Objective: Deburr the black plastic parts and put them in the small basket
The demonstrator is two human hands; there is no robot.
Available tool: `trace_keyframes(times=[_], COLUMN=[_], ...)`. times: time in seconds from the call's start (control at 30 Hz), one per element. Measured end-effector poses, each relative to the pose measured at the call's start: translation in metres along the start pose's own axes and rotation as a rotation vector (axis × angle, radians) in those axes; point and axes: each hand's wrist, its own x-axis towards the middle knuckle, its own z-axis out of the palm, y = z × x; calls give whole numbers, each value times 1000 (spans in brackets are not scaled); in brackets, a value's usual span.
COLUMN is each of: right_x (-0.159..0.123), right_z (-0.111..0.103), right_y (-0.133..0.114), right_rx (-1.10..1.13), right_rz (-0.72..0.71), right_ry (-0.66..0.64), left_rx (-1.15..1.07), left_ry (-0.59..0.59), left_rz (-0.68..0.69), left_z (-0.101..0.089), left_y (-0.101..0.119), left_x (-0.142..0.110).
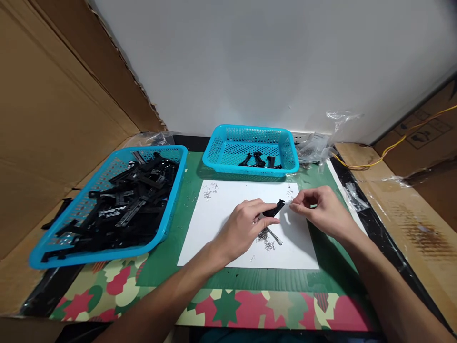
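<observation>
Between the thumb and fingers of my left hand (246, 221) is a small black plastic part (275, 208), held above a white sheet (214, 238). My right hand (319, 207) is pinched just right of the part's end; whatever tiny piece its fingertips hold is too small to make out. Under my left hand lies a metal rod-like tool (274, 236), partly hidden by the fingers. Beside it is a pile of tiny metal pieces (268, 244), perhaps springs. More small pieces (210, 191) are scattered at the sheet's upper left.
A blue basket (173, 205) heaped with black plastic parts (143, 190) stands at left. Behind the sheet, another blue basket (250, 171) contains several black parts (259, 159). Clear plastic bags (316, 147) lie at back right. Cardboard (53, 95) walls the left side; a yellow cable (389, 147) runs right.
</observation>
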Motion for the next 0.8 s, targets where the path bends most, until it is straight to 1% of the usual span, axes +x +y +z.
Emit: trace_keyframes(times=[0.07, 0.2, 0.37, 0.5, 0.7, 0.8], right_x=[1, 4, 7, 7, 8, 8], right_z=[2, 8, 13, 15, 17, 19], right_y=[0, 1, 5, 9, 10, 9], right_rx=[-38, -80, -97, -85, -88, -71], right_rz=[32, 52, 13, -25, -67, -79], right_ry=[-37, -53, -24, -13, -19, -19], left_rx=[43, 46, 27, 19, 10, -1], left_ry=[-9, -17, -40, -51, -43, -21], left_rz=[23, 5, -1, -39, -50, -46], left_z=[1, 2, 1, 0, 0, 1], left_y=[0, 0, -1, -1, -3, -3], left_x=[0, 0, 1, 1, 1, 1])
